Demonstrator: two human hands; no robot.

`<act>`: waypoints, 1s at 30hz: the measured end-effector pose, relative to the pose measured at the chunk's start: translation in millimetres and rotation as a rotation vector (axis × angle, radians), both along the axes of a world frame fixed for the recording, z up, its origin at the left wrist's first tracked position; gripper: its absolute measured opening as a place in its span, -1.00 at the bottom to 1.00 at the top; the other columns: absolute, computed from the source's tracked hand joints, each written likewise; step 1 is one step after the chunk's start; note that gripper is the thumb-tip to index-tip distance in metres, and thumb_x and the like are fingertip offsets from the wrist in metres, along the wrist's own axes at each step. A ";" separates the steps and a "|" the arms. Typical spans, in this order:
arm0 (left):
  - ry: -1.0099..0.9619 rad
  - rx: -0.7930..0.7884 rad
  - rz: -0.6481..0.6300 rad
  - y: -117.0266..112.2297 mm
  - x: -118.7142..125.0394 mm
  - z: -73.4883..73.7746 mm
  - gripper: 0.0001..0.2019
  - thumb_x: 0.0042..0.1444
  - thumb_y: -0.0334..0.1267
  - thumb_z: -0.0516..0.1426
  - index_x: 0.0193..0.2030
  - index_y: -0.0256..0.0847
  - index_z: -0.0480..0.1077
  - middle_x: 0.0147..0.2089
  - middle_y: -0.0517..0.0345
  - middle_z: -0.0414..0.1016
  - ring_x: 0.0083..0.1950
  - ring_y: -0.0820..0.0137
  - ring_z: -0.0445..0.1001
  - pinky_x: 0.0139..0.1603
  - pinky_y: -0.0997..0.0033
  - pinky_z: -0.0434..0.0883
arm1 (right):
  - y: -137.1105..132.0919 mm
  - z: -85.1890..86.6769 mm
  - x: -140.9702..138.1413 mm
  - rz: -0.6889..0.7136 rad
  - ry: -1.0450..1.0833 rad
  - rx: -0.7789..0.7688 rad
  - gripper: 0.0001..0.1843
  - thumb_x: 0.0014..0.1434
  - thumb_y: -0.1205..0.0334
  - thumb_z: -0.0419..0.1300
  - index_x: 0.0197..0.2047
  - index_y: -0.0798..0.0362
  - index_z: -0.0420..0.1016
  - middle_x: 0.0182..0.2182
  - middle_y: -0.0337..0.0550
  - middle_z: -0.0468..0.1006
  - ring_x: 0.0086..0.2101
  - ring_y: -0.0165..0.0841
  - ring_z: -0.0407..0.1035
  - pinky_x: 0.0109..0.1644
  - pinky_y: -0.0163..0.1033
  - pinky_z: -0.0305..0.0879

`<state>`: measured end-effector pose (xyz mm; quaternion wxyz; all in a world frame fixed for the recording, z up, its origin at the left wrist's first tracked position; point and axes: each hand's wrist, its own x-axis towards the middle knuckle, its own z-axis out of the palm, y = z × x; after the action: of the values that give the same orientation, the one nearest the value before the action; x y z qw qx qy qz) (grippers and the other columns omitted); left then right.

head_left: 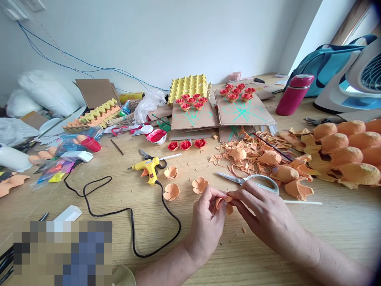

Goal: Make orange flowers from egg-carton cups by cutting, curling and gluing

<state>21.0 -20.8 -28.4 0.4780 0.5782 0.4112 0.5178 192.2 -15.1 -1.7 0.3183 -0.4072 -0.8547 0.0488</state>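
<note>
Both hands meet at the front of the table around an orange egg-carton flower piece (220, 201). My left hand (209, 218) pinches it from the left, while the fingertips of my right hand (262, 210) grip its upper right edge. Part of the piece is hidden by my fingers. Just beyond lies a cut orange flower cup (199, 185), with a second cup (171, 192) and a small stack of cups (171, 172) to its left. White-handled scissors (253, 180) rest behind my right hand, blades pointing left.
A yellow glue gun (150, 169) lies at centre left, its black cord (131, 222) looping forward. Torn carton scraps (238, 153) and an orange egg tray (351, 147) spread rightward. Red flowers (185, 145) sit before cardboard panels (195, 117); a pink bottle (295, 95) stands behind.
</note>
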 end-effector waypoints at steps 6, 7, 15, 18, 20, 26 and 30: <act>-0.040 -0.070 -0.023 0.5 1.6 4.4 -0.87 0.24 -0.48 0.13 -0.27 -0.18 0.31 -0.35 0.23 0.42 -0.33 0.44 0.44 -0.26 0.47 0.41 | -0.5 -4.8 1.3 0.008 -0.091 0.111 -0.70 0.44 0.38 0.00 -0.31 0.06 0.46 -0.44 -0.18 0.37 -0.47 -0.31 0.26 -0.38 -0.23 0.15; -0.048 -0.073 -0.032 0.5 1.7 5.3 -0.87 0.24 -0.48 0.13 -0.27 -0.18 0.31 -0.35 0.23 0.42 -0.33 0.44 0.45 -0.26 0.46 0.42 | -0.6 -4.9 1.5 0.012 -0.111 0.129 -0.69 0.44 0.39 0.00 -0.31 0.07 0.46 -0.44 -0.17 0.37 -0.47 -0.30 0.26 -0.37 -0.22 0.15; -0.079 -0.039 0.037 0.1 3.2 2.1 -0.92 0.26 -0.41 0.14 -0.24 -0.18 0.32 -0.22 0.12 0.50 -0.25 0.42 0.47 -0.19 0.43 0.43 | 1.4 2.5 -1.7 0.021 -0.022 0.100 -0.77 0.47 0.34 0.01 -0.19 0.07 0.46 -0.39 -0.17 0.40 -0.44 -0.34 0.28 -0.35 -0.26 0.17; -0.100 -0.060 0.025 0.2 4.2 3.1 -0.92 0.27 -0.38 0.14 -0.25 -0.18 0.32 -0.22 0.10 0.53 -0.27 0.42 0.47 -0.20 0.43 0.43 | 1.4 1.6 -1.7 0.011 -0.033 0.106 -0.73 0.47 0.34 -0.01 -0.23 0.07 0.47 -0.41 -0.18 0.38 -0.46 -0.34 0.27 -0.37 -0.27 0.17; -0.115 -0.089 0.007 0.5 4.5 5.6 -0.90 0.26 -0.37 0.16 -0.28 -0.18 0.31 -0.25 0.11 0.53 -0.27 0.41 0.48 -0.21 0.43 0.43 | 0.6 -0.4 -1.0 0.004 -0.056 0.121 -0.69 0.47 0.34 -0.02 -0.28 0.06 0.47 -0.43 -0.19 0.36 -0.47 -0.33 0.26 -0.37 -0.26 0.17; -0.172 -0.119 -0.038 0.8 4.9 10.3 -0.80 0.23 -0.31 0.22 -0.35 -0.16 0.26 -0.33 0.19 0.51 -0.33 0.45 0.47 -0.24 0.46 0.42 | -2.9 -3.4 1.1 -0.003 -0.113 0.142 -0.71 0.44 0.37 0.02 -0.30 0.07 0.47 -0.44 -0.18 0.37 -0.47 -0.31 0.26 -0.37 -0.23 0.18; -0.195 -0.129 -0.027 1.0 6.1 8.9 -0.81 0.22 -0.32 0.22 -0.34 -0.17 0.26 -0.33 0.21 0.47 -0.34 0.47 0.43 -0.23 0.47 0.41 | -0.9 -3.8 2.3 0.009 -0.105 0.122 -0.76 0.44 0.36 0.03 -0.23 0.07 0.48 -0.42 -0.19 0.35 -0.46 -0.32 0.26 -0.37 -0.23 0.18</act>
<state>27.1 -19.9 -19.5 0.5586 0.4986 0.3876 0.5377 194.5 -16.0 -5.4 0.2971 -0.3853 -0.8733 -0.0235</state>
